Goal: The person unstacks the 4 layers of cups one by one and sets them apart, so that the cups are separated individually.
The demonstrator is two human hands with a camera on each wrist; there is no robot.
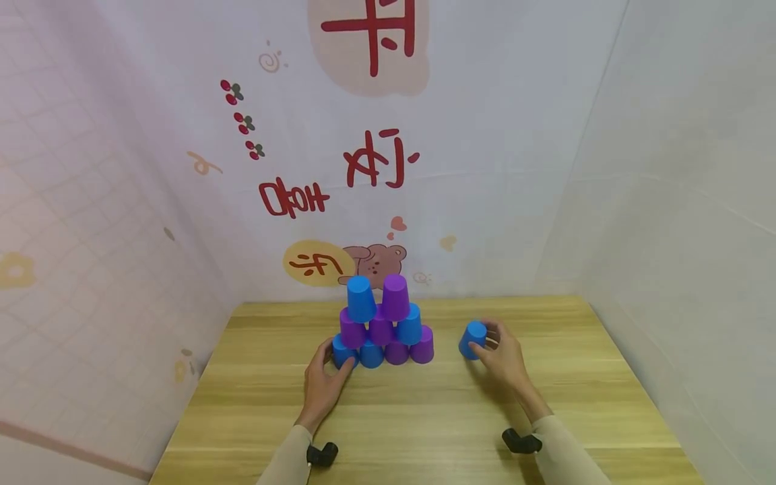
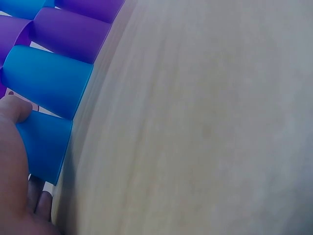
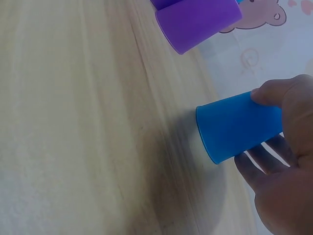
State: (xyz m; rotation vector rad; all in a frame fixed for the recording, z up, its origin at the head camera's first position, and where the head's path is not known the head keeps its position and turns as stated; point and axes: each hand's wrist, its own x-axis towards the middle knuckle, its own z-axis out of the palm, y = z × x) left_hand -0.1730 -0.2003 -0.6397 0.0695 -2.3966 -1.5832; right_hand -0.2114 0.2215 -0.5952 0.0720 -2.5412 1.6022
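Upside-down cups form a stack on the table. Its bottom row runs blue, blue, purple, purple (image 1: 422, 345) from left to right. Above sit two purple cups and a blue cup (image 1: 409, 325); on top stand a blue cup (image 1: 361, 298) and a purple cup (image 1: 396, 297). My left hand (image 1: 321, 384) grips the leftmost bottom blue cup (image 2: 46, 144), thumb on the near side, fingers beyond. Right of the stack, my right hand (image 1: 504, 353) holds a separate blue cup (image 3: 234, 127), rim down, between thumb and fingers. Whether that rim touches the table cannot be told.
The wooden table (image 1: 412, 431) meets a printed white cloth (image 1: 497, 168) behind the stack. More white cloth (image 1: 685, 222) hangs along the right side, and a patterned one (image 1: 91, 222) along the left. Both wrists wear black mounts (image 1: 521, 442).
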